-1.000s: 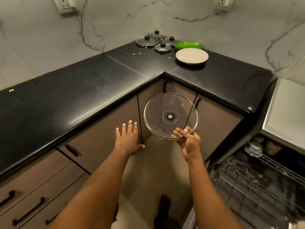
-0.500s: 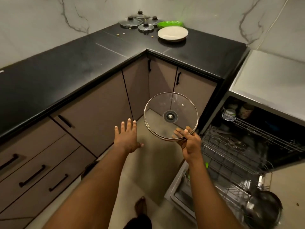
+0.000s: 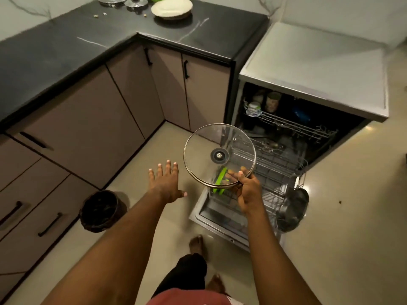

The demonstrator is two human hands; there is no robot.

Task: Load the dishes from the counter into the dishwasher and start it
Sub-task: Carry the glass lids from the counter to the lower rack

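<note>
The right hand [image 3: 247, 192] pinches a glass lid [image 3: 219, 154] by its near rim, thumb on the face turned to the camera and the other fingers behind the glass. The lid is held tilted in the air just above the hand, with its centre screw showing (so the knob side likely faces away). The left hand [image 3: 165, 183] hangs to the left of the lid, flat and spread, holding and touching nothing.

Just beyond and below the right hand, the dishwasher [image 3: 312, 69] stands open with its lower rack [image 3: 272, 170] pulled out. A green piece [image 3: 219, 180] stands in the rack behind the lid's lower edge. A pan [image 3: 291, 212] sits at the rack's corner, to the right of the hand.

The step in hand looks like seating the lid in that rack. To do it well, I would lower it on edge into a free row of tines past the green piece. I would keep the pinch until the rim rests between two wires, since glass let go early may tip and knock the pan. The left hand could steady the far rim. Far beyond both hands, on the table [image 3: 66, 51], a plate [image 3: 171, 7] and small lids [image 3: 135, 2] are not yet loaded.
</note>
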